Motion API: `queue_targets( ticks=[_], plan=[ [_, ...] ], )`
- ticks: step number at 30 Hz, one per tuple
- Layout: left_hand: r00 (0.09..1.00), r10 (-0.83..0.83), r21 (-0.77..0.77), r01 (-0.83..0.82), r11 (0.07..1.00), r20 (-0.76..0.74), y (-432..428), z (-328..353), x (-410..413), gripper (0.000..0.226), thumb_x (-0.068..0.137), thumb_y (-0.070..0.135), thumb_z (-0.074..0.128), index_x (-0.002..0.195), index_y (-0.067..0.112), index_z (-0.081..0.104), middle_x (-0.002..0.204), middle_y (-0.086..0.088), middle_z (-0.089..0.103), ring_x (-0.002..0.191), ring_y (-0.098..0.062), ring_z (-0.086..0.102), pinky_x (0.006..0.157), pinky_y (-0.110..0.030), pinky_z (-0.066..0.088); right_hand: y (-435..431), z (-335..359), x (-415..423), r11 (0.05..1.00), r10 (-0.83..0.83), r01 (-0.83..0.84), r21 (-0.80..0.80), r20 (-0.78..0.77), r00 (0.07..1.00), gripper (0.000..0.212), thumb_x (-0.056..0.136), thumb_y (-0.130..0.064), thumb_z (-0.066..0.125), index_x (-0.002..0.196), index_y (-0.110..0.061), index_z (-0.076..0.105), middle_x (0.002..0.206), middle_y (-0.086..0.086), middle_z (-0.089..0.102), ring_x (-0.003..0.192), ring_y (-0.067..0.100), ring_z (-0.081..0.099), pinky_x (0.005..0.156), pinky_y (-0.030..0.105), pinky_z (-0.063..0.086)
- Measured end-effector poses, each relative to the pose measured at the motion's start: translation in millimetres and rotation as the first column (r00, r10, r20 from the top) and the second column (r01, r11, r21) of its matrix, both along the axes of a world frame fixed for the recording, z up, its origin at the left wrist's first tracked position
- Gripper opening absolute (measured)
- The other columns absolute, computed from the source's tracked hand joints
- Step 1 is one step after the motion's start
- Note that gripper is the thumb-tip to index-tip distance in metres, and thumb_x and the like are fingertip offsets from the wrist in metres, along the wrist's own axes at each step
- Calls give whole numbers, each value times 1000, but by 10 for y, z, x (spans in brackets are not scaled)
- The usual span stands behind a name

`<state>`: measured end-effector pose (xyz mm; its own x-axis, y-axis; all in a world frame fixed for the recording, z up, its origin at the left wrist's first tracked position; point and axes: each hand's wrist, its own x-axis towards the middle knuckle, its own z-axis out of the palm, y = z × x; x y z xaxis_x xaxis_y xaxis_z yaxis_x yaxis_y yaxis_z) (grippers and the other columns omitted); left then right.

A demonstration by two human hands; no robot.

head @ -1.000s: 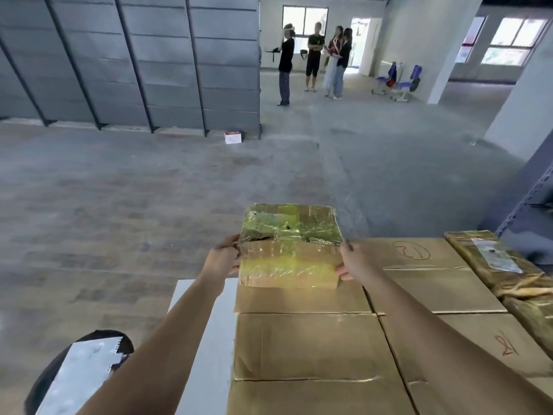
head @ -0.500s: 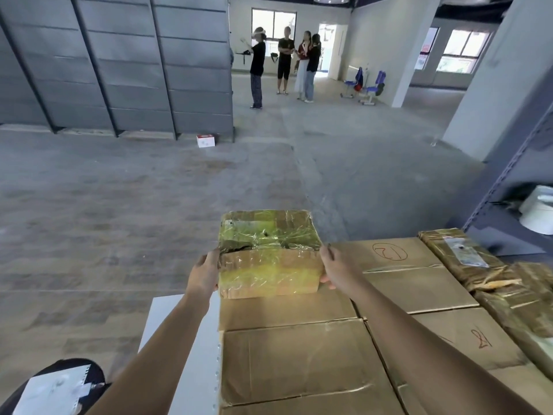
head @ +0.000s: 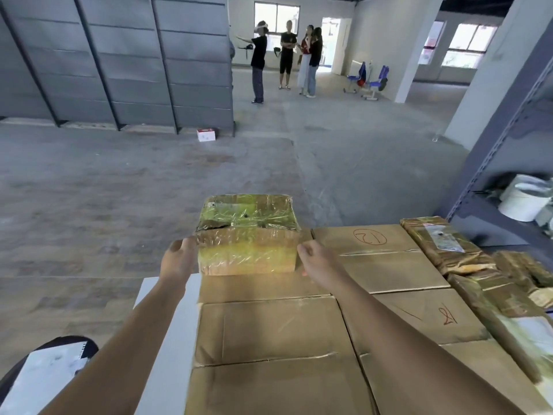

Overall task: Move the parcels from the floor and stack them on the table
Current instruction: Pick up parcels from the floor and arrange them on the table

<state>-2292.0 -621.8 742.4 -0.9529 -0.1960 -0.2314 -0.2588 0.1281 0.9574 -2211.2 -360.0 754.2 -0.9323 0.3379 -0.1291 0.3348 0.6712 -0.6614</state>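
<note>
shiny yellow-green across the top of the parcel (head: pixel 247 217), tan cardboard below with a yellow band on the front. plain brown on the boxes (head: pixel 269 333) under it, with red scrawled marks, one circled. brown under glossy wrap, with a white label, on the bundles (head: pixel 443 244) to the right. white for the table (head: pixel 167 310) and the bucket (head: pixel 523 205). mottled grey floor (head: pixel 119 205). blue-grey wall panels (head: pixel 119 55), dark-framed. blue chairs (head: pixel 375 79). white and red on the small carton (head: pixel 206 135).
</note>
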Motion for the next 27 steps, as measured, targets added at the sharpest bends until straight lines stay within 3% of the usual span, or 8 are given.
queue_targets(
  ticks=[4, 7, 9, 15, 18, 21, 24, 27],
  plan=[
    [997, 67, -13, -67, 998, -50, 86, 72, 448, 22, 91, 33, 42, 91, 17, 57, 94, -6, 56, 84, -23, 50, 77, -38, 45, -5, 58, 203, 989, 122, -126, -83, -50, 991, 35, 100, -42, 38, 114, -17, 58, 98, 2, 69, 84, 21, 69, 81, 43, 56],
    [989, 133, -12, -134, 991, -72, 140, 96, 890, 27, 91, 37, 45, 99, 15, 59, 88, -4, 56, 81, -20, 50, 77, -39, 47, -44, 67, 396, 963, 212, -221, -154, -68, 975, 29, 100, -40, 39, 114, -21, 56, 96, 1, 70, 76, 19, 71, 69, 36, 54],
    [982, 168, -19, -171, 985, -84, 178, 102, 1225, 23, 90, 38, 45, 90, 19, 58, 89, -4, 54, 82, -20, 51, 78, -40, 48, -79, 34, 522, 938, 278, -288, -194, -77, 957, 31, 100, -40, 40, 114, -19, 57, 97, 1, 69, 76, 20, 70, 71, 40, 57],
    [964, 239, -83, -249, 965, -113, 185, 155, 2333, 18, 78, 40, 42, 74, 23, 43, 86, -6, 45, 79, -18, 44, 72, -37, 41, -448, -7, 1012, 802, 493, -481, -355, -63, 868, 25, 100, -40, 42, 108, -20, 55, 99, 3, 69, 70, 19, 68, 70, 43, 57],
    [940, 324, -144, -336, 931, -103, -19, 189, 2829, 22, 72, 39, 41, 78, 19, 48, 82, -7, 47, 77, -19, 45, 70, -38, 42, -811, -11, 1332, 725, 582, -564, -395, -86, 809, 24, 98, -40, 43, 93, -23, 58, 95, 3, 70, 70, 22, 67, 65, 41, 55],
    [921, 378, -200, -390, 899, -96, -291, 191, 3363, 18, 68, 29, 41, 72, 15, 52, 73, -10, 47, 69, -19, 46, 66, -35, 41, -1260, -4, 1665, 642, 656, -616, -457, -89, 750, 20, 100, -34, 43, 102, -22, 60, 96, 4, 69, 68, 21, 68, 63, 37, 52],
    [847, 523, -209, -531, 821, -101, -639, 74, 3965, 22, 81, 18, 48, 92, 12, 67, 89, -5, 62, 82, -20, 60, 78, -32, 51, -1737, -66, 2088, 571, 736, -677, -465, -75, 673, 23, 101, -32, 42, 110, -18, 58, 98, 6, 69, 75, 22, 70, 65, 37, 55],
    [744, 662, -187, -666, 723, -93, -1024, -64, 4652, 27, 89, 8, 48, 108, 9, 67, 101, -5, 67, 91, -19, 63, 84, -39, 56, -2255, -182, 2624, 483, 827, -749, -453, -43, 560, 25, 101, -32, 41, 111, -16, 58, 101, 5, 68, 85, 24, 70, 72, 40, 57]
  ],
)
